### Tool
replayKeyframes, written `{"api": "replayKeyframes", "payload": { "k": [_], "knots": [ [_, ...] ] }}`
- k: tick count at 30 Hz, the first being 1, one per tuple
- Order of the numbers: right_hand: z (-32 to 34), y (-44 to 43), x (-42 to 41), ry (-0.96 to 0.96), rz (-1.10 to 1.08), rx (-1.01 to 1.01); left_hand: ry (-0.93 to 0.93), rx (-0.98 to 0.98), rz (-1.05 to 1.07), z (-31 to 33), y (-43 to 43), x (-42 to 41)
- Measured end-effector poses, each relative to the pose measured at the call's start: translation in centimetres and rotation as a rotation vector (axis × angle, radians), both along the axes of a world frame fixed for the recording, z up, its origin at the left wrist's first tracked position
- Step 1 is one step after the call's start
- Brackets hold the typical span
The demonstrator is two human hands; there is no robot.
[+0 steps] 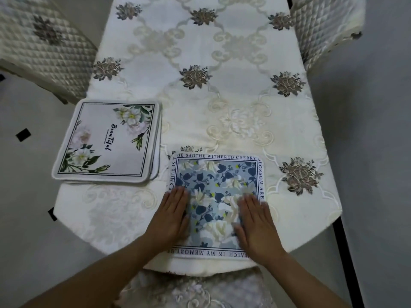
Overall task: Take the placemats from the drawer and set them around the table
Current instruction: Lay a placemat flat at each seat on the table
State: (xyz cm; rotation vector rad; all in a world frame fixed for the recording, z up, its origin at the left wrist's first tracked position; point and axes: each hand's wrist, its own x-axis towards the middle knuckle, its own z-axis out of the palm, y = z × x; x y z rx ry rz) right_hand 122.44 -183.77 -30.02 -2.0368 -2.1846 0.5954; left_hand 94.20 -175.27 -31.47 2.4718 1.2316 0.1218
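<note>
Flat on the blue placemat [216,181] at 6 o'clock rest the left hand [172,215] and right hand [255,227], fingers straight and close together, gripping nothing. At 9 o'clock a stack of white floral placemats [106,141] lies at the left edge of the surface [222,96], just beside the blue one.

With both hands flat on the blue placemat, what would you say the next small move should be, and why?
Probably lift the left hand and reach for the stack of placemats to its left. The blue placemat already lies flat at the near edge of the table, under both open palms, the right hand included, while several mats wait stacked.
</note>
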Motion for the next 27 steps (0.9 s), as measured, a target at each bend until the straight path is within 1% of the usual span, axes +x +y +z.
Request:
{"api": "replayKeyframes", "payload": {
  "k": [3, 6, 8, 10, 12, 13, 16, 19, 23, 27],
  "knots": [
    [0.4, 7.8, -2.5, -0.028, 0.05, 0.035, 0.005, 0.006, -0.007, 0.5, 5.9, 4.9],
    [0.4, 14.5, -3.8, -0.094, 0.09, -0.011, 0.073, -0.02, 0.004, 0.5, 10.8, 9.4],
    [-0.2, 16.6, -3.7, -0.154, 0.12, -0.033, 0.125, -0.036, 0.039, 0.2, 13.0, 10.3],
    [-0.7, 17.0, -3.0, -0.163, 0.154, -0.017, 0.12, 0.0, 0.011, -0.1, 14.3, 9.8],
    [-1.1, 16.5, -1.4, -0.115, 0.149, 0.016, 0.102, 0.056, -0.023, -0.3, 14.7, 8.4],
    [-1.1, 16.2, -0.2, -0.094, 0.106, 0.033, 0.101, 0.07, -0.011, -0.3, 14.8, 7.5],
    [-1.5, 14.3, 4.3, -0.094, -0.061, 0.052, 0.113, 0.043, 0.062, -0.4, 14.8, 5.0],
    [-1.6, 12.3, 6.6, -0.114, -0.153, 0.031, 0.116, -0.01, 0.109, -0.3, 13.9, 3.7],
    [-1.1, 7.7, 4.1, -0.1, -0.183, -0.018, 0.122, -0.015, 0.17, -0.6, 9.1, 3.0],
    [-0.9, -0.9, 1.2, -0.066, -0.163, -0.055, 0.11, -0.041, 0.172, 0.1, 0.1, 1.3]
  ]
}}
